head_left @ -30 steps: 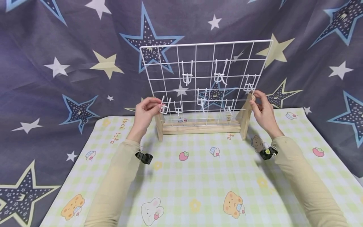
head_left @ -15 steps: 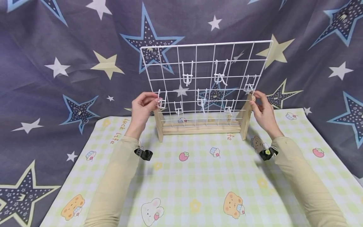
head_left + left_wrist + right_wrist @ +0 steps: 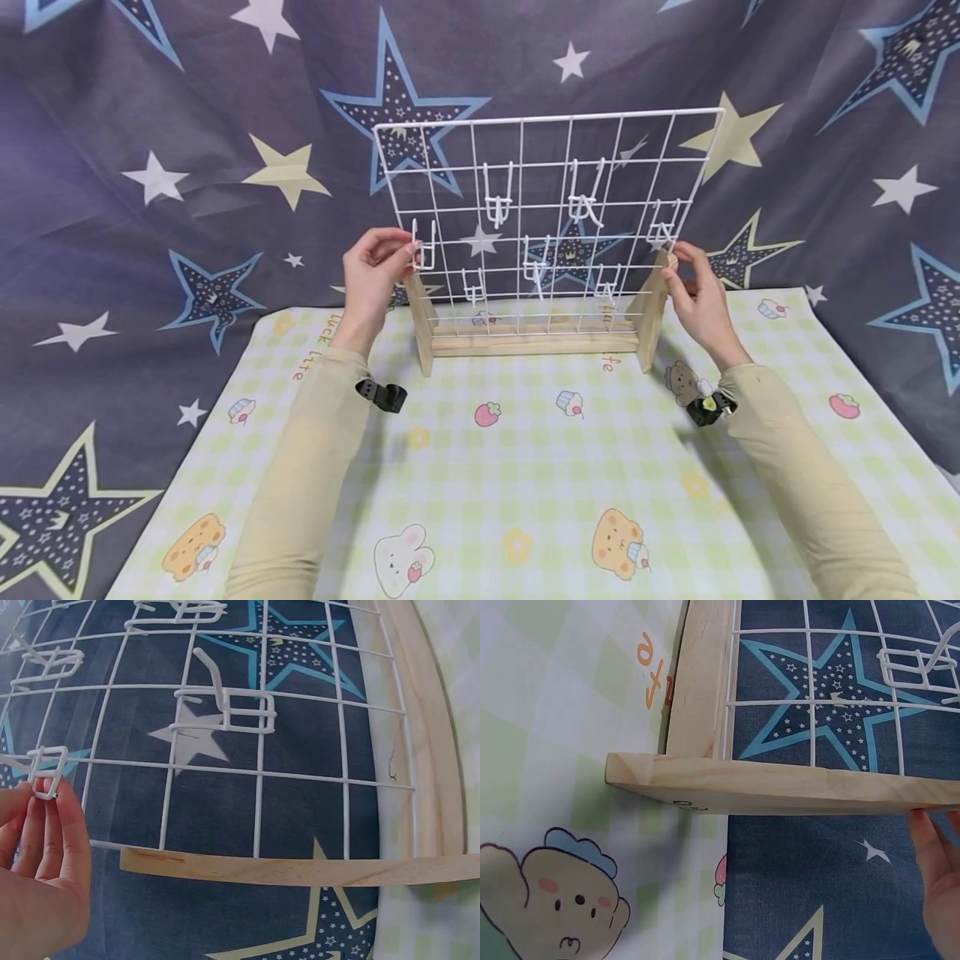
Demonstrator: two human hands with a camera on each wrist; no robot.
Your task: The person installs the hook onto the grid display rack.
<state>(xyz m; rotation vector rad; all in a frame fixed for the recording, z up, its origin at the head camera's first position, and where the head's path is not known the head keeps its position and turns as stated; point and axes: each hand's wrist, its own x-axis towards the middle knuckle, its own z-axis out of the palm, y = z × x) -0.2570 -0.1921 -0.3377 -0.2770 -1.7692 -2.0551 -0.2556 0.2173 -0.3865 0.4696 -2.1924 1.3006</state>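
Note:
A white wire grid panel (image 3: 547, 118) stands tilted back in a wooden base (image 3: 536, 344). At its left edge my left hand (image 3: 369, 279) pinches a white wire hook (image 3: 425, 257) between thumb and fingers. In the left wrist view that hook (image 3: 49, 771) lies over the grid near the end of the left wooden upright (image 3: 300, 870); whether it is latched on a wire I cannot tell. My right hand (image 3: 702, 304) grips the top of the right wooden upright (image 3: 654, 321). In the right wrist view only part of this hand (image 3: 939, 881) shows, its fingers at the wood (image 3: 780, 784).
Several more hooks hang on the grid, among them an upper hook (image 3: 498, 210), a middle hook (image 3: 533, 268) and a right-edge hook (image 3: 662, 232). A checked cloth (image 3: 517, 475) covers the table. A dark star-patterned curtain (image 3: 225, 100) hangs close behind the rack.
My left hand has moved up and slightly left along the grid's left edge, carrying the hook with it. The right hand has stayed at the right upright.

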